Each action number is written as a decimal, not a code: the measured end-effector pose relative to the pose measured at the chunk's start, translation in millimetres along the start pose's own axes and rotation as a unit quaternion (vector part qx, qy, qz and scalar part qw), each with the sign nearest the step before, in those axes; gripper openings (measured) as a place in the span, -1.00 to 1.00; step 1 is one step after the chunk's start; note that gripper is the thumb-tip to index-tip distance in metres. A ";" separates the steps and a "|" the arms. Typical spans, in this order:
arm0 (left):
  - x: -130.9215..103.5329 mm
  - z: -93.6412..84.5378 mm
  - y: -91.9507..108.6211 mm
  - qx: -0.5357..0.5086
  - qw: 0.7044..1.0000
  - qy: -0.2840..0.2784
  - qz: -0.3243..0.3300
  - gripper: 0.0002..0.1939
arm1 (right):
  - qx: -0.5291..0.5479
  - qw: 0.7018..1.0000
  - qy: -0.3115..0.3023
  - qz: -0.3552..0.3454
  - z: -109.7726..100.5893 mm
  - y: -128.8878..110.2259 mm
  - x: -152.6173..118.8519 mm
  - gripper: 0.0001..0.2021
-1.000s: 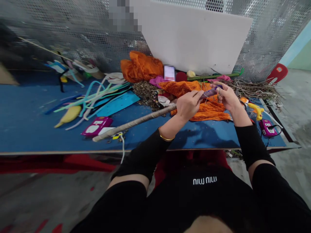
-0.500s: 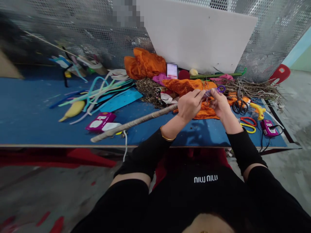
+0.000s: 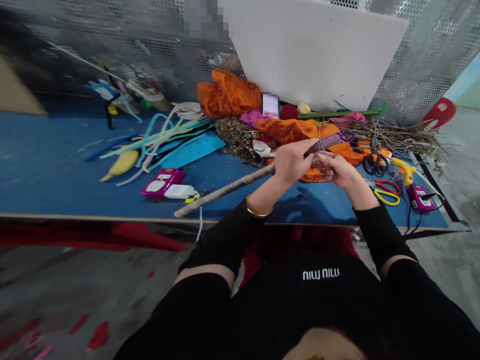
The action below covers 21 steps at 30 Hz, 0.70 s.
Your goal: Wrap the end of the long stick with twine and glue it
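Left hand (image 3: 291,162) grips wrapped stick (image 3: 233,186) above tabletop (image 3: 69,167); right hand (image 3: 340,172) seems to pinch thin strand (image 3: 327,150). Shaft covered, purple loop (image 3: 348,136) on end; strand apparently left unsecured.

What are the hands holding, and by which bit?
The left hand grips the wrapped stick beside its purple end; the right hand seems to pinch something too small to tell.

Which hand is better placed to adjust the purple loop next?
Probably the right hand: it is nearer the purple loop, while the left hand is wrapped around the stick.
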<state>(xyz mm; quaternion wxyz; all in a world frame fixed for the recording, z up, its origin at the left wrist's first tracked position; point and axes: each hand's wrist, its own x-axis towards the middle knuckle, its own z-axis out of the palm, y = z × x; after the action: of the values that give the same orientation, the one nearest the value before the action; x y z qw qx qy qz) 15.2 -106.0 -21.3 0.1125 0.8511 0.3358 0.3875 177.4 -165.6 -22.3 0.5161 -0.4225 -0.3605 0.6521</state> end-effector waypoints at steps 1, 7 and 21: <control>0.8 -0.7 0.0 -0.007 1.000 -0.002 -0.008 -0.54 | 0.013 1.000 0.002 0.005 -1.0 1.4 -0.5 -0.46; 10.2 -10.2 -0.2 -0.053 0.998 0.016 -0.039 -0.56 | 0.116 0.992 0.046 0.000 -4.7 23.5 6.6 -0.80; 19.0 -57.5 8.0 -0.150 0.984 0.090 -0.019 -0.59 | -0.155 0.887 0.286 -0.327 -23.1 47.4 23.1 -0.43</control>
<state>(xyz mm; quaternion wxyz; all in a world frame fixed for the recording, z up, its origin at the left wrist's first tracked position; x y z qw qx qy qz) -14.2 -103.4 32.2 0.2160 0.7795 0.2988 0.5065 178.6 -152.0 -78.2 0.7086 -0.5235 -0.4115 0.2336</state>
